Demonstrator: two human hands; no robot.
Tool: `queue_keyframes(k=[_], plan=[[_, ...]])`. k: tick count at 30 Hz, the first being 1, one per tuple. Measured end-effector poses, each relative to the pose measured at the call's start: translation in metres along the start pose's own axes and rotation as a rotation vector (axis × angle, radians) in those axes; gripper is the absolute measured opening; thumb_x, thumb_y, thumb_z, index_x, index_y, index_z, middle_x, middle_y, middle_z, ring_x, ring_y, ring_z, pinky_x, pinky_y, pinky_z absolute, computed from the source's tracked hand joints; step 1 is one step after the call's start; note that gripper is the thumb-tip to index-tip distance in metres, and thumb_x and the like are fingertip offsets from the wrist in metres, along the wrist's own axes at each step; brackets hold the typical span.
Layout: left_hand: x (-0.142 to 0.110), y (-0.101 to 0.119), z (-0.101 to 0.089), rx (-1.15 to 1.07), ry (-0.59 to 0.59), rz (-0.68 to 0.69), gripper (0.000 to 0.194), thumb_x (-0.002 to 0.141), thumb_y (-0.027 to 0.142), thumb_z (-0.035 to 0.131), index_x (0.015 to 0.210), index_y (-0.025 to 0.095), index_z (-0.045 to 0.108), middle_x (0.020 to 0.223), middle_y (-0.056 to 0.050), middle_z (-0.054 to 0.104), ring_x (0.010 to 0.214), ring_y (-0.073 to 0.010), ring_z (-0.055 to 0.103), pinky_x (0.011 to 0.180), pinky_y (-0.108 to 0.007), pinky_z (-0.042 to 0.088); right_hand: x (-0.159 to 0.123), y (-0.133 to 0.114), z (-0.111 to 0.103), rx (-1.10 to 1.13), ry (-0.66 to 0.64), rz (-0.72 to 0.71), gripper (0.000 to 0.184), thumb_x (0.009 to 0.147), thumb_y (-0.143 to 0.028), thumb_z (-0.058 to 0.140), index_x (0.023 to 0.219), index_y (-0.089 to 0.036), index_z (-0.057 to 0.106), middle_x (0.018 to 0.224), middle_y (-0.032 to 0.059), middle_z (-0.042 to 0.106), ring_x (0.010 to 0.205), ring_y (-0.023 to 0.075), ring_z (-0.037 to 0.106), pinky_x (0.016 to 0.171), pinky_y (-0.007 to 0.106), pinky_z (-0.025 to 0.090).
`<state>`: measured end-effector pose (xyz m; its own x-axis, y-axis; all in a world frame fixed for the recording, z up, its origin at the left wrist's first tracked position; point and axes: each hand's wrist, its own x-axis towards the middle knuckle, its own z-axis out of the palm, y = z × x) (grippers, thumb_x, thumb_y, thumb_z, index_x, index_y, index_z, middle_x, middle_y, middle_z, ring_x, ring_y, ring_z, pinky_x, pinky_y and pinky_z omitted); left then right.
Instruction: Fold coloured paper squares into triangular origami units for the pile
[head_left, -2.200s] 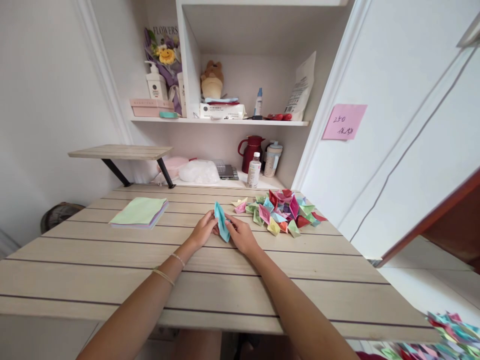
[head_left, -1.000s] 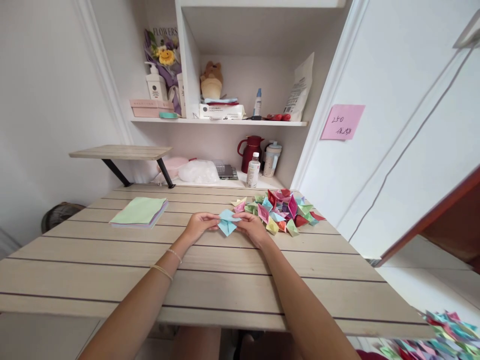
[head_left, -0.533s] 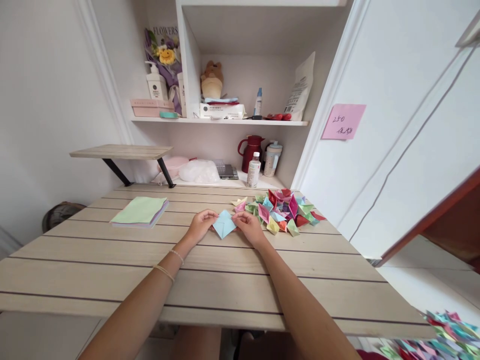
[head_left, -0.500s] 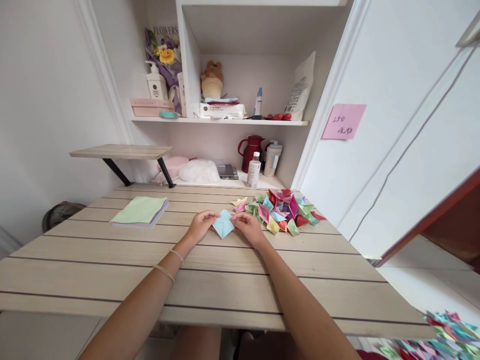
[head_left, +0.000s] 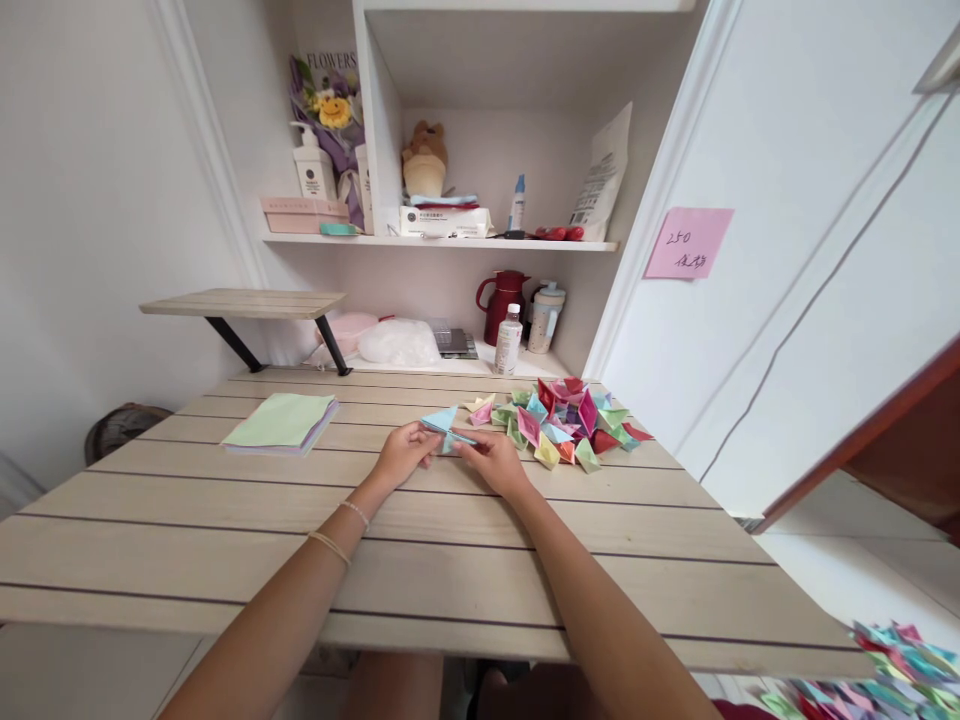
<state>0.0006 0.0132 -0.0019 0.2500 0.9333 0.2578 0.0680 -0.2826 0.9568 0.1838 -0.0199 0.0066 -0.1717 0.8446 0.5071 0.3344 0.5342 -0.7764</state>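
Between my two hands, just above the wooden desk [head_left: 420,535], is a light-blue folded paper [head_left: 441,420]. Its upper part stands up as a triangle, and a small flap shows below the crease. My left hand [head_left: 403,452] pinches the paper's left corner, with the thumb on the near side. My right hand [head_left: 491,460] grips the right corner between thumb and fingers. Part of the lower flap is hidden by the fingers. To the right of my right hand lies a heap of folded paper boats [head_left: 556,420] in many colours.
A stack of coloured paper [head_left: 279,424] lies at the left of the desk, near a small raised shelf [head_left: 244,303]. A bottle [head_left: 508,342], a red jug [head_left: 504,305] and a tumbler [head_left: 546,318] stand at the back. More paper boats [head_left: 900,670] lie low at the right.
The light-blue paper was held upright and narrow, then flattened into a diamond. Now it is bent across the middle, its top a triangle. Both hands keep hold of it.
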Motion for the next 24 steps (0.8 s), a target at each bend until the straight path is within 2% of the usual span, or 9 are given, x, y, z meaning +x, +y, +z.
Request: queue_keyframes(k=[2,5,10,12,18,24], plan=[[0.000,0.003,0.002,-0.070,-0.032,-0.004,0.030,0.066,0.033,0.066,0.086,0.012,0.062,0.068,-0.004,0.064,0.061,-0.0133,0.059,0.060,-0.024,0.046,-0.002,-0.004,0.001,-0.009,-0.032,0.012,0.033,0.076,-0.041,0.055,0.100,-0.021,0.067,0.093,0.0052,0.069,0.076,0.0203,0.061,0.068,0.030,0.047],[-0.001,0.007,0.005,-0.124,-0.086,0.018,0.034,0.065,0.027,0.067,0.095,0.011,0.062,0.085,-0.009,0.067,0.079,-0.0177,0.062,0.074,-0.028,0.046,-0.004,-0.006,0.003,-0.060,-0.062,0.027,0.032,0.077,-0.042,0.052,0.093,-0.019,0.068,0.079,0.0025,0.069,0.067,0.0174,0.059,0.061,0.026,0.045],[-0.004,0.013,0.007,-0.129,-0.135,-0.003,0.033,0.071,0.031,0.061,0.098,0.012,0.063,0.091,-0.008,0.066,0.086,-0.0200,0.060,0.079,-0.030,0.044,-0.003,-0.005,0.005,-0.142,-0.031,0.014,0.028,0.078,-0.038,0.051,0.084,-0.017,0.068,0.066,0.0006,0.065,0.058,0.0138,0.054,0.055,0.023,0.040],[-0.005,0.014,0.007,-0.129,-0.141,-0.012,0.033,0.071,0.033,0.062,0.097,0.012,0.062,0.091,-0.008,0.066,0.086,-0.0196,0.060,0.078,-0.030,0.045,-0.003,-0.004,0.005,-0.134,-0.021,0.013,0.028,0.078,-0.037,0.050,0.084,-0.017,0.068,0.065,0.0007,0.065,0.058,0.0141,0.054,0.056,0.023,0.040],[-0.006,0.009,0.007,-0.054,-0.097,-0.025,0.048,0.055,0.026,0.075,0.098,0.012,0.058,0.086,-0.007,0.064,0.074,-0.0147,0.060,0.071,-0.027,0.048,-0.004,-0.010,0.005,-0.002,-0.044,0.053,0.031,0.076,-0.041,0.052,0.091,-0.019,0.067,0.073,0.0020,0.068,0.063,0.0169,0.058,0.058,0.025,0.043],[-0.008,0.009,0.009,0.038,-0.100,0.007,0.047,0.049,0.025,0.078,0.090,0.013,0.057,0.070,-0.001,0.060,0.061,-0.0108,0.057,0.059,-0.023,0.048,-0.003,-0.001,0.008,0.063,-0.002,0.138,0.036,0.077,-0.048,0.049,0.081,-0.016,0.067,0.065,0.0022,0.064,0.059,0.0155,0.056,0.055,0.025,0.044]])
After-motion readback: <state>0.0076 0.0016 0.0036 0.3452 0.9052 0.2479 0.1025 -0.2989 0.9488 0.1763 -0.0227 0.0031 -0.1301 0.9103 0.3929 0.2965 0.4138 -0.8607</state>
